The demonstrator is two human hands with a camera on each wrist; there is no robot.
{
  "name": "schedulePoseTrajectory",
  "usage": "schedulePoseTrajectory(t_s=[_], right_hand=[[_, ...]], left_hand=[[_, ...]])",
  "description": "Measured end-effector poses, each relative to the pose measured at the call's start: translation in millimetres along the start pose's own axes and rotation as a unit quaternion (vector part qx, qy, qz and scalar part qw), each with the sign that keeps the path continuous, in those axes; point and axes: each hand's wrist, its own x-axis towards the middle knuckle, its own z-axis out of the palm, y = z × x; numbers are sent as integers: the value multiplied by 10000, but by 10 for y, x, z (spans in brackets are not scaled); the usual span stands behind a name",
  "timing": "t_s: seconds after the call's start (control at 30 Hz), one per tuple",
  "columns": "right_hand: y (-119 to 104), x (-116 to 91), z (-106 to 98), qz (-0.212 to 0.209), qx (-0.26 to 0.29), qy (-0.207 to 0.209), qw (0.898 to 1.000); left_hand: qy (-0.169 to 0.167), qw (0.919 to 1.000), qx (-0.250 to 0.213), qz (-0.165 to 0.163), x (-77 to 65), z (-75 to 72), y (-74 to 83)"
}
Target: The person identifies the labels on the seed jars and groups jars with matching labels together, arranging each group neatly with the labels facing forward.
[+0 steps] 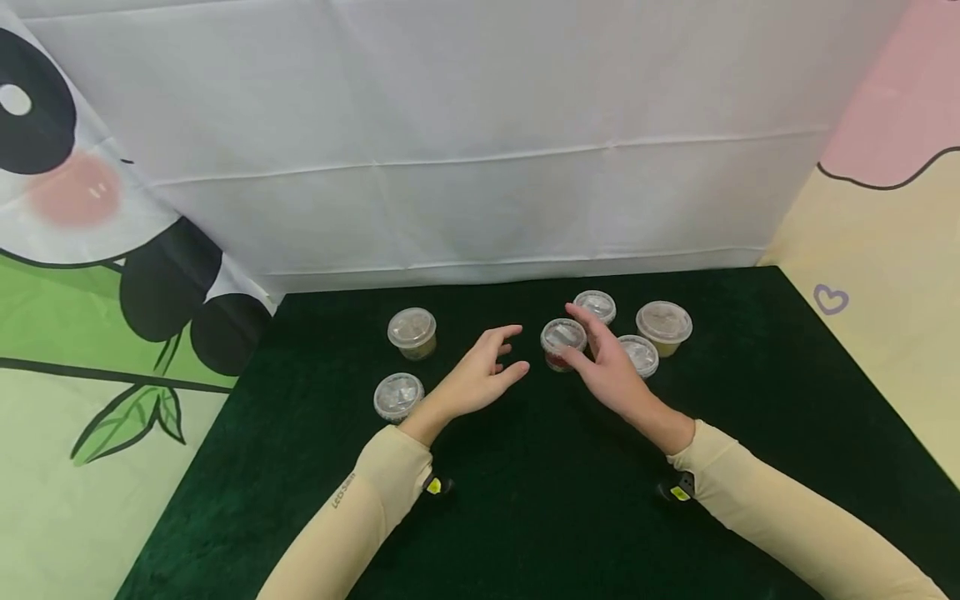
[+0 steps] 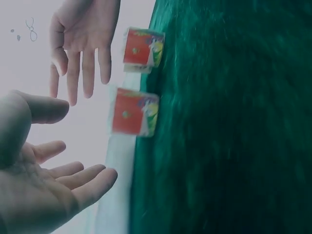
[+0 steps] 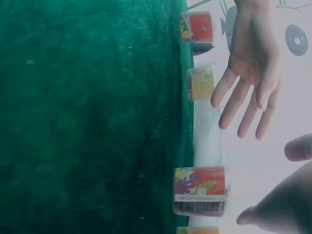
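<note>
My left hand (image 1: 476, 379) hovers over the dark green cloth, fingers spread and slightly bent, holding nothing. Just left of it are a lidded plastic tub (image 1: 398, 397) by the wrist and a second tub (image 1: 412, 332) farther back. My right hand (image 1: 609, 373) reaches among several tubs, its fingers extended. Its thumb overlaps the lid of a red-labelled tub (image 1: 563, 342); in the right wrist view this red tub (image 3: 201, 191) stands apart from the fingers. The hand partly covers another tub (image 1: 642, 356) and a rear tub (image 1: 596, 305). Both palms face inward.
A wider tub (image 1: 665, 327) with yellowish contents stands right of the right hand. Behind the table hangs a white cloth backdrop (image 1: 487, 208). Printed cartoon panels flank it, one with a black-eyed face (image 1: 45, 125). The green table cloth (image 1: 555, 525) extends toward the front.
</note>
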Motion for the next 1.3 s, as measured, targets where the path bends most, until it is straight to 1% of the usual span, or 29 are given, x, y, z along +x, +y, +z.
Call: schedulePoseTrajectory(t_s=[0.1, 0.27, 0.47, 0.57, 0.73, 0.8, 1.0, 1.17, 1.3], right_hand=[[45, -15, -4, 89, 119, -15, 9999], [78, -8, 9, 319, 373, -49, 9988], [116, -24, 16, 758, 597, -34, 9953], [133, -46, 43, 996, 711, -29, 9925], [166, -63, 79, 1312, 974, -58, 9865], [176, -68, 79, 1453, 1080, -72, 9835], [199, -82, 24, 2098, 1321, -161, 9687], [216, -78, 19, 2250, 1577, -243, 9612], [235, -76, 26, 2346, 1697, -285, 9567]], left_hand=[[-96, 9989, -413, -178, 103, 91, -11], [-56, 9956, -873, -325, 235, 179, -20], [248, 9908, -1284, -346, 336, 267, -21], [348, 9892, -1362, -403, 377, 309, -26], [329, 9867, -1499, -533, 433, 365, -16], [347, 9874, -1442, -557, 446, 385, -13], [335, 9897, -1299, -505, 468, 430, 7], [302, 9886, -1346, -604, 476, 461, -28], [307, 9895, -1304, -537, 483, 484, -71]])
